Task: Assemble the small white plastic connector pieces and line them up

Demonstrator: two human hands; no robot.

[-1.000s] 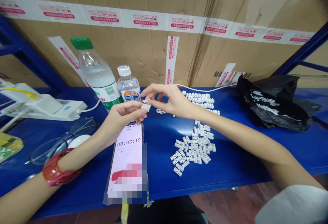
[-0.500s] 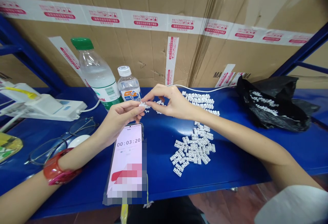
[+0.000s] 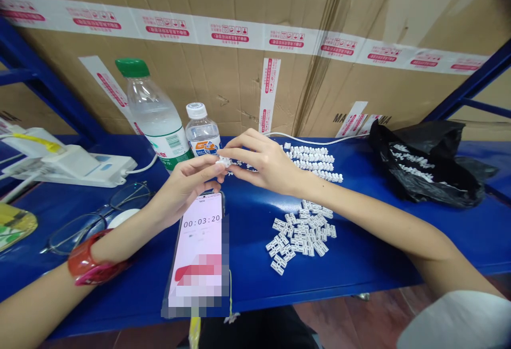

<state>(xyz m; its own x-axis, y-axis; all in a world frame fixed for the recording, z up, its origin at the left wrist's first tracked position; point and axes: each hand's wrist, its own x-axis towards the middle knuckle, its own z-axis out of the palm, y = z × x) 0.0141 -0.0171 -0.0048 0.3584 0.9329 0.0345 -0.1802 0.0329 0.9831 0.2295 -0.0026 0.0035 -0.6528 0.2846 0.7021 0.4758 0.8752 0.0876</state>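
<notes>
Between the fingertips of both hands is a small white plastic piece (image 3: 224,162), partly hidden by the fingers. My left hand (image 3: 190,174) pinches it from the left. From the right, my right hand (image 3: 265,161) closes thumb and fingers on the same piece. Tiny white parts (image 3: 239,164) lie on the blue table just behind the fingers, partly covered by my right hand. A heap of flat white slotted plastic pieces (image 3: 304,232) lies nearer the front edge, below my right forearm. Behind that forearm, similar white pieces (image 3: 313,158) stand in several tight rows.
A phone (image 3: 198,242) showing a timer lies below my left hand. Two bottles, a large green-capped bottle (image 3: 157,115) and a small white-capped bottle (image 3: 203,131), stand behind. Glasses (image 3: 85,232) and a power strip (image 3: 99,168) are left; a black plastic bag (image 3: 423,179) with white parts is right.
My right hand's fingers have shifted slightly and bent closer around the white piece. My left hand keeps its pinch. The camera view has moved a little; the heap and the rows look the same.
</notes>
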